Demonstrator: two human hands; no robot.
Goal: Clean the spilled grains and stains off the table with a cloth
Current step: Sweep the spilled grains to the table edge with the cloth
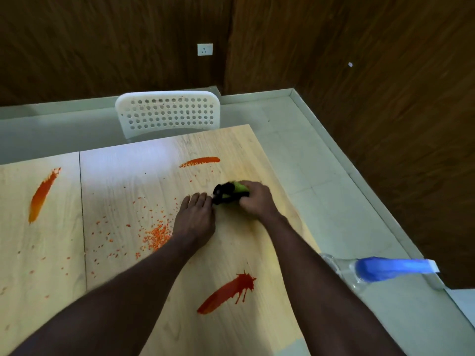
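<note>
At the far left of the bench (123,176) a long orange stain (42,194) lay untouched. Past the seam in the top, the grains (156,236) were scattered wide, thickest in a small heap just beside the left wrist. The left hand (195,214) lay palm down with fingers straight, gripping nothing. Its tips were at the black end of the cloth (230,192); whether they touched it I couldn't tell. Beyond it a thin smear (200,161) ran near the back edge, and a red splash (226,291) sat between the two forearms. The right hand (254,199) was clenched round the bunched green-and-black cloth, holding it down on the bench near the right edge. Further right, off the bench, a blurred bottle (385,268) showed some blue.

From where I stood, it looked like the cloth was being readied for the first pass. A tight wad would only skate over the grains, so I'd have opened it out to a broad flat pad. The grains ought to go first, dry, drawn in long overlapping strokes into the one heap, with the free left hand cupped as a stop. Dragging them through the red splash would risk smearing. A clean fold could then be kept for each stain.
</note>
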